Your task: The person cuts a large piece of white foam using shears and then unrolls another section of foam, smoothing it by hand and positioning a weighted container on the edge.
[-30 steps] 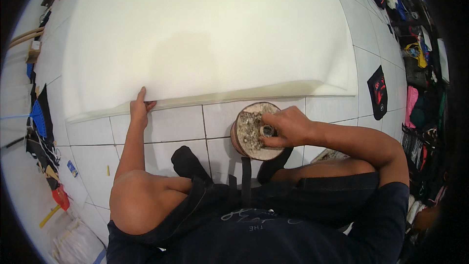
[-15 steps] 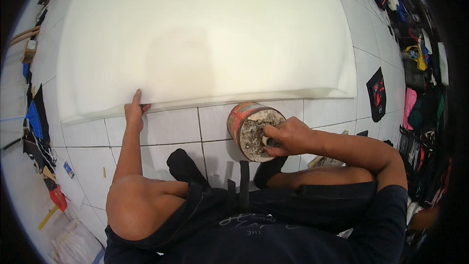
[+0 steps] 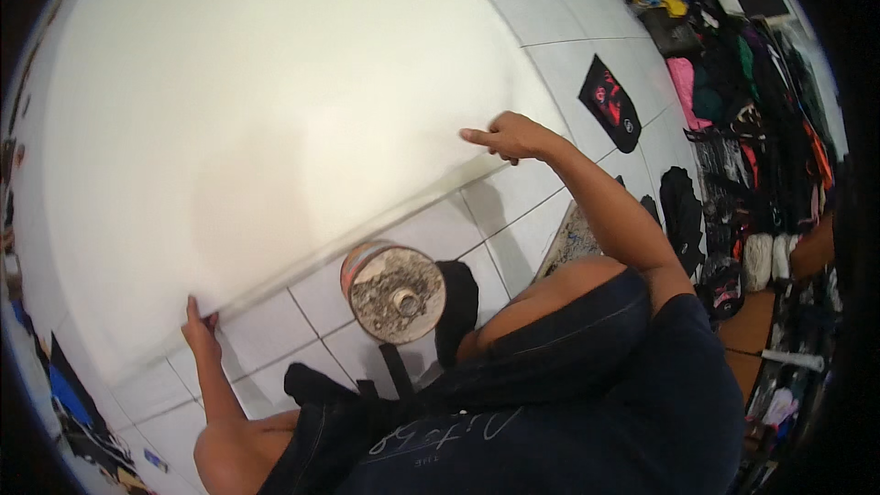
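A large white sheet [image 3: 367,64] with a thick-looking edge covers much of the floor ahead of me. At its near-left edge is my left hand [image 3: 200,335], thumb lying on top and the other fingers curled at the border, partly hidden. Over the sheet's near-right part, my right hand [image 3: 513,137] holds nothing; one digit stretches out to the left while others bend downward. Whether it touches the sheet I cannot tell. Between my feet and the edge stands a round can filled with rough grey cement [image 3: 376,298], a short pipe stub [image 3: 404,301] in its middle.
Black cloth with a red print [image 3: 610,103] lies on the white floor tiles [image 3: 541,220] to the right. Beyond it, piled clothes and bags [image 3: 733,119] run along the right side. A speckled grey slab [image 3: 570,243] rests by my right knee. Blue and black items [image 3: 69,394] lie far left.
My right hand has let go of the pipe stub on the cement-filled can and moved up and over the sheet. The left hand stays at the sheet's edge. The view has turned to the right.
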The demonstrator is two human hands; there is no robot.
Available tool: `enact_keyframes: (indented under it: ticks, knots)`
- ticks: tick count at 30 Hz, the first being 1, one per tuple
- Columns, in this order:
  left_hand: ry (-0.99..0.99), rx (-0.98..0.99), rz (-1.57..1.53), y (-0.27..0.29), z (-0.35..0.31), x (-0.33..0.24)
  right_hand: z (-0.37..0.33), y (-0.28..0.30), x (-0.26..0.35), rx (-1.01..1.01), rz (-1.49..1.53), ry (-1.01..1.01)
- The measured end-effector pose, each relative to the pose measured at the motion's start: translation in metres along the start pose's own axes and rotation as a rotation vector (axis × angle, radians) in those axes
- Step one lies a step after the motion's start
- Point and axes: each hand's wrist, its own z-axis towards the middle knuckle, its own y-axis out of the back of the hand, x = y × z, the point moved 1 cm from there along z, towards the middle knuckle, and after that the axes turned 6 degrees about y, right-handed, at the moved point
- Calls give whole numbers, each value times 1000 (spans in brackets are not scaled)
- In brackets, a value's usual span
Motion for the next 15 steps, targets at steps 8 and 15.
enact_keyframes:
  ticks: [8,15]
  knots:
    - [87,144,-72,11,-15,-22,33,-70,-97,-479,1247,-254]
    - [-225,59,-334,70,18,-114,49,67,-34,-1027,1272,92]
